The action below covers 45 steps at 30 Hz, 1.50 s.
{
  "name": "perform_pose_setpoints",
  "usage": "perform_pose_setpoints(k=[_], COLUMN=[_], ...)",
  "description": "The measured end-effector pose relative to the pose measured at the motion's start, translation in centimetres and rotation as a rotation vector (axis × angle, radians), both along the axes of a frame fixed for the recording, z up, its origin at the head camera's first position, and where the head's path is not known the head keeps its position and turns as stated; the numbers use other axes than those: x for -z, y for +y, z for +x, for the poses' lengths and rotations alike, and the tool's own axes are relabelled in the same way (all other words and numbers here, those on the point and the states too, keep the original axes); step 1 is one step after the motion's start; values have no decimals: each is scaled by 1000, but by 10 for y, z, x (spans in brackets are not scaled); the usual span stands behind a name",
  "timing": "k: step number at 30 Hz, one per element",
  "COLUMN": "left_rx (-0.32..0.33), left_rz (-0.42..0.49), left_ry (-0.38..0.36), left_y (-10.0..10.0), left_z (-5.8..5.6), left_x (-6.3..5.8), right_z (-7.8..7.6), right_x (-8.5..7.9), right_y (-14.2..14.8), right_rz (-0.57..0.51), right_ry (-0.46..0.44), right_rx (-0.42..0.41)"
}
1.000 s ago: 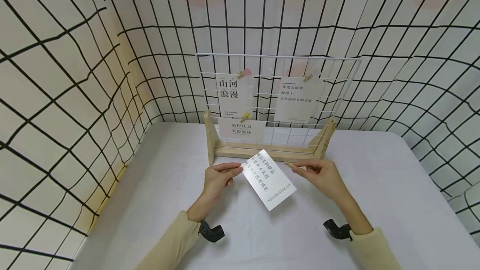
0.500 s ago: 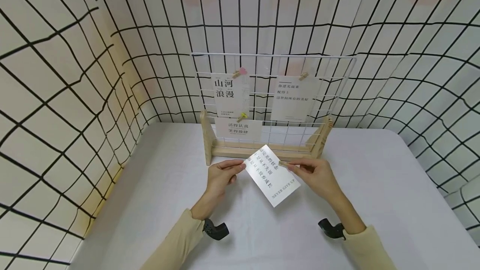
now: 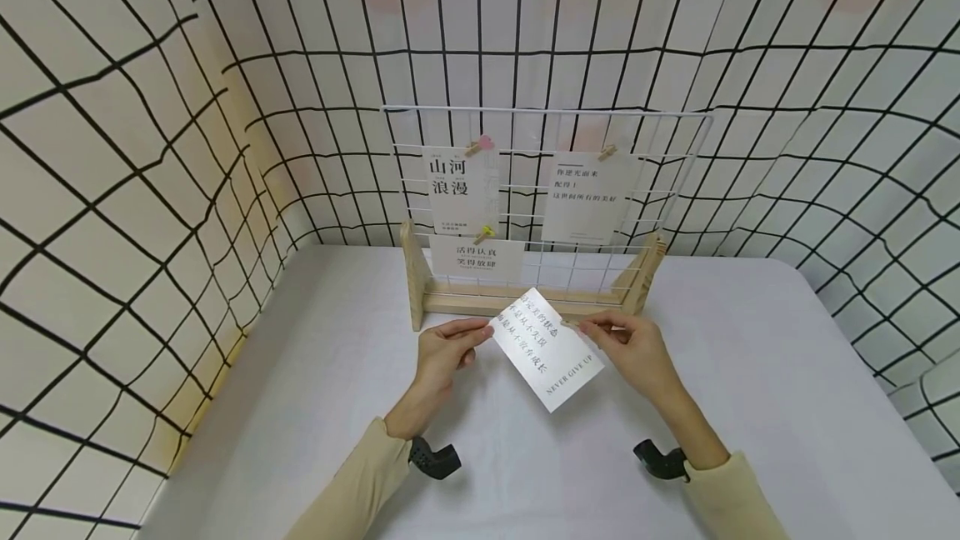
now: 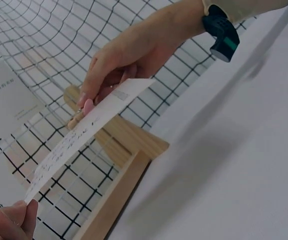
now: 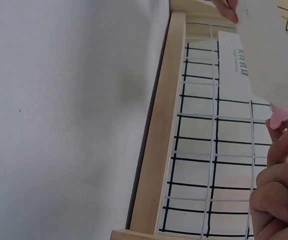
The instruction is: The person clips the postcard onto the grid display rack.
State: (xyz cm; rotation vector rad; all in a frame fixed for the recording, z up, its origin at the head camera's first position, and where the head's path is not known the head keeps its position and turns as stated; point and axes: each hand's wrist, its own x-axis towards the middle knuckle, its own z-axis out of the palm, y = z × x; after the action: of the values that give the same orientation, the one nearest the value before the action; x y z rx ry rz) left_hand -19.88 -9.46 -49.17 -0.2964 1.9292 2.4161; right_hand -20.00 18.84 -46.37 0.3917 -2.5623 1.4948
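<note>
Pinched at its left corner by my left hand (image 3: 444,352), a white printed card (image 3: 546,350) tilts above the table in front of the rack. My right hand (image 3: 633,352) pinches a small wooden clothespin (image 3: 570,324) at the card's upper right edge. A pink heart (image 5: 279,118) decorates the clothespin; it also shows in the left wrist view. Whether the clothespin's mouth grips the card, I cannot tell. In the left wrist view, the card (image 4: 86,132) is seen nearly edge-on between both hands. The right wrist view shows the card's blank back (image 5: 267,50).
Behind the hands stands a white wire grid rack (image 3: 637,114) on a wooden base (image 3: 450,304). Clothespins hold a tall card (image 3: 463,202), a right-hand card (image 3: 579,215) and a lower small card (image 3: 476,258) on it. A white cloth (image 3: 300,407) covers the table.
My right hand has brought the clothespin leftward, from apart to the card's upper right edge. The card has shifted slightly toward it. The head view has also moved a little.
</note>
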Motion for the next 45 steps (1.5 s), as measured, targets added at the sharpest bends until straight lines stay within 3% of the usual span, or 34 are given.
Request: perform_pose_setpoints(k=[13,23,31,45], left_rx=[5,12,3,-12], left_rz=[2,-7,-9,-19], left_ry=[-24,-17,-18,-14], left_y=[-3,-5,-6,-7], left_z=[-3,-3,-4,-4], left_x=[3,3,3,6], right_z=[-1,-2,-2,-2], right_x=[-6,-6,-5,-7], right_y=[10,12,15,18], right_rz=[-87,-106,-110,-171], right_ry=[-103,-84,20,-15], right_rx=[23,34,57,-1])
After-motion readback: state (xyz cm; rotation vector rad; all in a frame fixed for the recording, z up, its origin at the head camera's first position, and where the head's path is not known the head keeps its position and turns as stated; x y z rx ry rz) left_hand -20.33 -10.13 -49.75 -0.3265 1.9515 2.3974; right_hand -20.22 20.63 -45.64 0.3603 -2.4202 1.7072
